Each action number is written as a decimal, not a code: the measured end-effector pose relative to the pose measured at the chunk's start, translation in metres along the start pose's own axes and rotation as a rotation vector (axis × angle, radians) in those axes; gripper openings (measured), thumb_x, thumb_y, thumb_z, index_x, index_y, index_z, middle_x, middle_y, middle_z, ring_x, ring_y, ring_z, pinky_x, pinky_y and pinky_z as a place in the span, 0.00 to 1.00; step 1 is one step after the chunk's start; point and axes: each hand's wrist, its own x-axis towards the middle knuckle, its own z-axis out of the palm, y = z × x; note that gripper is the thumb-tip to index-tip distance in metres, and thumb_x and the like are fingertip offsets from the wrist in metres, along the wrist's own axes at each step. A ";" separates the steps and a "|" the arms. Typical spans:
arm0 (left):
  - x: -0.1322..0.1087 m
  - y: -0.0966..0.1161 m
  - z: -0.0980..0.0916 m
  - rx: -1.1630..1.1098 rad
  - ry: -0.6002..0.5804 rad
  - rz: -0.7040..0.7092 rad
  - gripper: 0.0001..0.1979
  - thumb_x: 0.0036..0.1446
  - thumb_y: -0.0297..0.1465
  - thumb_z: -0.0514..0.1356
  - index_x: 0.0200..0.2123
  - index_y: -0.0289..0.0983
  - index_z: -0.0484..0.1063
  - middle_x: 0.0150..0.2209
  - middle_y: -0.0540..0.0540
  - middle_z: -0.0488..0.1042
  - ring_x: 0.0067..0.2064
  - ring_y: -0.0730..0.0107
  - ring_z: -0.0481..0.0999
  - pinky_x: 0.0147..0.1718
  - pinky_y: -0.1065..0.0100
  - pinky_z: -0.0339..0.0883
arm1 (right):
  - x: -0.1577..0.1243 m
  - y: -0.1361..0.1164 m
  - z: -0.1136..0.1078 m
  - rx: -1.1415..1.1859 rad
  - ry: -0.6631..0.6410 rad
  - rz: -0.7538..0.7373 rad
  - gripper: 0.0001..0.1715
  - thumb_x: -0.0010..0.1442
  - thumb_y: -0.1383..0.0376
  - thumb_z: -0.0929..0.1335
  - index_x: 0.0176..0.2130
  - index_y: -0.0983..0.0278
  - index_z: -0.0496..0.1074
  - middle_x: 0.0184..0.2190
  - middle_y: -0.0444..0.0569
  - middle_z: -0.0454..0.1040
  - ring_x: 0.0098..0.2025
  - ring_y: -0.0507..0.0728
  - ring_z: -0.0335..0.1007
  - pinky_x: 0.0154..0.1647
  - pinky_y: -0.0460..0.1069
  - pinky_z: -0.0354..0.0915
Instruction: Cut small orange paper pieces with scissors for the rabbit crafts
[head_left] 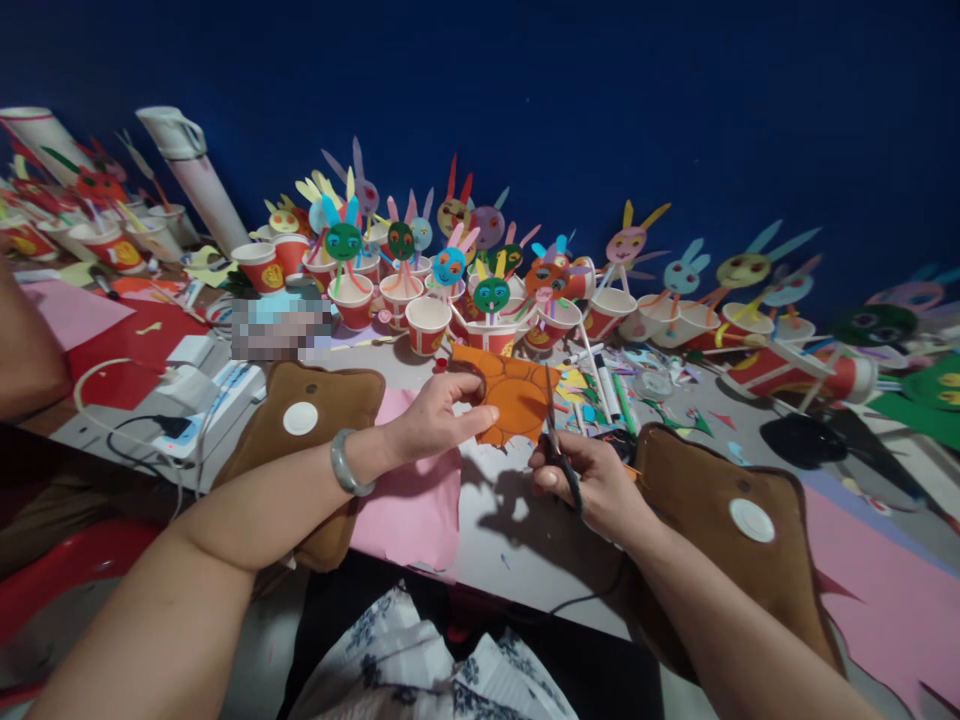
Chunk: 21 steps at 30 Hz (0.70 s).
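Observation:
My left hand (446, 415) pinches an orange sheet of paper (517, 397) by its left side, thumb on top, above the table. Dark drawn lines on the paper form a circle with petal-like shapes around it. In my right hand (592, 482) is a pair of scissors (559, 455) with black handles. Its blades point upward at the right edge of the paper. How far apart the blades stand is hard to make out. Pink paper (412, 490) lies under my left wrist.
Paper cups (428, 325) with coloured rabbit-faced cutouts crowd the back. Brown pads (322, 400) lie left and right. Markers (606, 385) and paper scraps are scattered at right. At left are a power strip (217, 415), a white flask (199, 180) and another person's arm (26, 350).

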 end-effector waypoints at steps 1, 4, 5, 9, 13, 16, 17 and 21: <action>0.000 0.000 0.000 -0.004 0.002 0.002 0.10 0.52 0.32 0.59 0.22 0.34 0.64 0.23 0.52 0.64 0.28 0.77 0.63 0.30 0.72 0.59 | 0.000 0.000 0.000 0.004 -0.002 -0.001 0.31 0.47 0.39 0.71 0.24 0.65 0.70 0.18 0.46 0.71 0.21 0.51 0.62 0.22 0.46 0.57; 0.000 0.001 0.000 -0.007 0.005 0.008 0.10 0.51 0.32 0.58 0.22 0.34 0.63 0.23 0.52 0.64 0.28 0.77 0.63 0.29 0.72 0.59 | 0.000 0.001 0.000 0.011 -0.002 0.001 0.31 0.47 0.40 0.71 0.24 0.65 0.70 0.17 0.45 0.71 0.21 0.51 0.63 0.22 0.46 0.57; 0.000 0.001 0.000 -0.006 0.004 0.010 0.10 0.51 0.32 0.58 0.22 0.34 0.63 0.23 0.52 0.64 0.28 0.77 0.63 0.29 0.72 0.59 | -0.001 0.002 0.000 0.012 -0.003 0.001 0.31 0.47 0.40 0.71 0.24 0.65 0.70 0.17 0.45 0.71 0.21 0.51 0.63 0.22 0.46 0.57; 0.000 0.001 -0.001 -0.012 0.004 0.020 0.10 0.51 0.32 0.58 0.22 0.34 0.64 0.23 0.52 0.64 0.28 0.77 0.62 0.29 0.72 0.58 | -0.001 0.004 -0.001 0.006 -0.009 -0.008 0.31 0.47 0.39 0.71 0.24 0.65 0.70 0.17 0.45 0.70 0.21 0.52 0.63 0.22 0.46 0.57; 0.000 0.001 0.000 -0.015 0.010 0.027 0.10 0.51 0.31 0.59 0.21 0.34 0.64 0.22 0.52 0.64 0.27 0.77 0.62 0.28 0.72 0.58 | -0.002 0.004 -0.001 0.012 -0.013 0.005 0.30 0.47 0.40 0.71 0.24 0.65 0.70 0.17 0.44 0.70 0.21 0.52 0.62 0.22 0.46 0.56; 0.000 0.002 0.000 -0.042 0.007 0.030 0.09 0.51 0.31 0.58 0.21 0.33 0.65 0.22 0.51 0.65 0.27 0.77 0.63 0.28 0.72 0.59 | -0.001 0.003 -0.002 0.012 -0.017 0.007 0.30 0.46 0.40 0.71 0.24 0.64 0.70 0.17 0.44 0.69 0.21 0.52 0.62 0.22 0.46 0.56; 0.000 0.002 0.000 -0.049 0.005 0.031 0.09 0.51 0.30 0.58 0.21 0.34 0.65 0.22 0.51 0.66 0.27 0.77 0.63 0.28 0.72 0.59 | -0.001 0.002 -0.002 0.012 -0.017 0.005 0.30 0.46 0.40 0.71 0.24 0.64 0.70 0.17 0.44 0.69 0.21 0.51 0.62 0.22 0.46 0.56; 0.000 0.003 -0.001 -0.048 0.002 0.033 0.10 0.51 0.30 0.58 0.21 0.34 0.65 0.21 0.51 0.66 0.26 0.77 0.63 0.27 0.72 0.59 | -0.001 0.001 -0.002 0.011 -0.013 0.004 0.30 0.47 0.40 0.71 0.23 0.64 0.69 0.16 0.44 0.68 0.20 0.51 0.61 0.21 0.46 0.55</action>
